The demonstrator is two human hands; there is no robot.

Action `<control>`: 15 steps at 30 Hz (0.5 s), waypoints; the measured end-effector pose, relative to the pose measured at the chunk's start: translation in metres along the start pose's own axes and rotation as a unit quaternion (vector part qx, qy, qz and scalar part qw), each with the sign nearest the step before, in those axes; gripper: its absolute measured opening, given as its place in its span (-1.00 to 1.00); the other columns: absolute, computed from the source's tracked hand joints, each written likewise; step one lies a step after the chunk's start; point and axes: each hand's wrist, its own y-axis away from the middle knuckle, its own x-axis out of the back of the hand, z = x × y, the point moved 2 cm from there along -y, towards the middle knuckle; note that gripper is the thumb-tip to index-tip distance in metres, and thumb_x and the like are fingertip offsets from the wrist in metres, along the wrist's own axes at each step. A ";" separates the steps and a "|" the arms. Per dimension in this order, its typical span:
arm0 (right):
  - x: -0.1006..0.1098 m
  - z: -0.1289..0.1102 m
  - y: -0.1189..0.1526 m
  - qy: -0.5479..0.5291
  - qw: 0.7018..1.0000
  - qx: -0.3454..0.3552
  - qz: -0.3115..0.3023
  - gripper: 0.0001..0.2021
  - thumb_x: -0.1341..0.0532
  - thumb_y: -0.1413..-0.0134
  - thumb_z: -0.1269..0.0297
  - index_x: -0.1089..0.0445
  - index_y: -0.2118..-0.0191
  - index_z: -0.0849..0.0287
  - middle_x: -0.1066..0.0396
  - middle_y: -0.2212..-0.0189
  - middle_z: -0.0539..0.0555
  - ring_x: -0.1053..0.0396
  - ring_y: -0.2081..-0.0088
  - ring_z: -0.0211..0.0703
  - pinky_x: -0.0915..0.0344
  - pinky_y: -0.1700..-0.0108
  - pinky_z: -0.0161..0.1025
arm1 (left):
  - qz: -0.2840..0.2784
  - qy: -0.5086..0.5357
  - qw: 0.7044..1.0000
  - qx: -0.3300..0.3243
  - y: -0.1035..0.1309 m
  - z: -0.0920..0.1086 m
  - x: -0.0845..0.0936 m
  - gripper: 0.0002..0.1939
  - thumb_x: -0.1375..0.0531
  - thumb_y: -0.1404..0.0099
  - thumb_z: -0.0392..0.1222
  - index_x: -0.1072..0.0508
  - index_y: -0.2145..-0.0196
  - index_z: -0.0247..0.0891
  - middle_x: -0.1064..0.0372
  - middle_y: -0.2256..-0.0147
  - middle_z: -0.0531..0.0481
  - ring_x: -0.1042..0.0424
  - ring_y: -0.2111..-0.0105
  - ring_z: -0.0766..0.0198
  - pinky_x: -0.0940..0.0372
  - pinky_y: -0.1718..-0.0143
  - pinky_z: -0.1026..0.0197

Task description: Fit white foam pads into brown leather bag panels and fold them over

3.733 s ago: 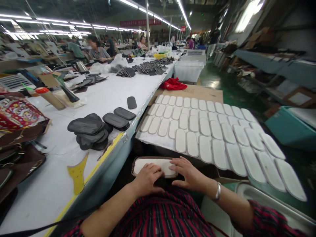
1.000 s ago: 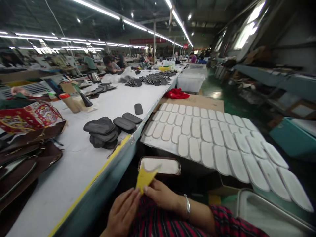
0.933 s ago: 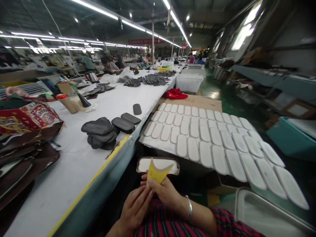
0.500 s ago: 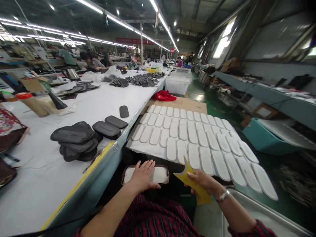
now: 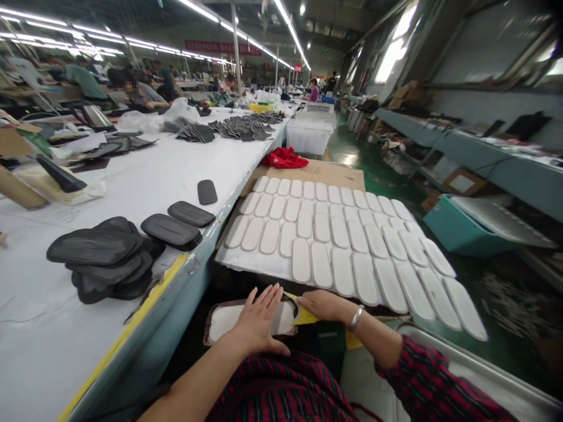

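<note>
White tabletop [image 5: 30, 346], dark pads [image 5: 94, 246] piled on it. White panel [image 5: 224, 321] beside table edge; left hand [image 5: 256, 322] flat on it, fingers spread, probably steadying. Right hand [image 5: 325, 305] grips yellow tool [image 5: 304, 317] at panel's right end. Pale pieces [image 5: 358, 237] laid in rows, presumably for access.

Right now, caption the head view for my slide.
Left hand on white pad, right hand holding yellow piece at the pad's end.
</note>
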 end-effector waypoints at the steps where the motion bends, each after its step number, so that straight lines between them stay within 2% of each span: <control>1: -0.003 -0.005 -0.002 0.015 1.000 -0.009 0.017 -0.51 0.24 -0.24 0.08 -0.34 0.24 0.27 -0.40 0.29 0.24 -0.37 0.22 -0.03 -0.25 0.18 -0.13 | 0.000 0.001 1.000 0.003 -0.003 0.002 0.000 0.33 -0.11 0.29 0.49 0.29 -0.25 -0.37 0.41 -0.27 -0.19 0.33 -0.25 0.02 0.41 -0.21 -0.14; 4: -0.010 -0.017 -0.004 0.065 0.996 -0.035 0.060 -0.50 0.29 -0.25 0.12 -0.31 0.16 0.27 -0.39 0.25 0.29 -0.36 0.19 0.06 -0.22 0.19 -0.05 | -0.010 0.007 1.000 0.011 -0.009 0.006 0.003 0.34 -0.14 0.30 0.45 0.29 -0.25 -0.39 0.46 -0.27 -0.21 0.36 -0.25 0.01 0.38 -0.21 -0.12; 8: -0.008 -0.021 -0.001 0.099 0.985 -0.075 0.116 -0.44 0.38 -0.24 0.07 -0.30 0.23 0.19 -0.42 0.34 0.17 -0.40 0.27 -0.04 -0.22 0.28 -0.16 | -0.024 0.018 0.999 0.018 -0.012 0.008 0.009 0.34 -0.16 0.30 0.43 0.28 -0.25 -0.40 0.45 -0.27 -0.22 0.34 -0.25 -0.01 0.32 -0.21 -0.11; 11: -0.002 -0.022 -0.001 0.118 0.979 -0.076 0.145 -0.44 0.37 -0.25 0.05 -0.31 0.30 0.14 -0.43 0.41 0.09 -0.41 0.34 -0.13 -0.19 0.35 -0.25 | -0.009 0.027 0.999 0.018 -0.012 0.005 0.008 0.32 -0.16 0.31 0.43 0.24 -0.24 -0.39 0.37 -0.27 -0.23 0.29 -0.25 -0.03 0.29 -0.21 -0.12; 15: 0.002 -0.024 -0.004 0.131 0.979 -0.049 0.148 -0.46 0.34 -0.25 0.07 -0.33 0.31 0.14 -0.44 0.43 0.07 -0.42 0.37 -0.15 -0.15 0.39 -0.26 | 0.025 0.031 0.999 0.009 -0.012 0.001 -0.002 0.30 -0.18 0.33 0.43 0.14 -0.23 -0.38 0.20 -0.24 -0.24 0.17 -0.23 -0.04 0.24 -0.21 -0.11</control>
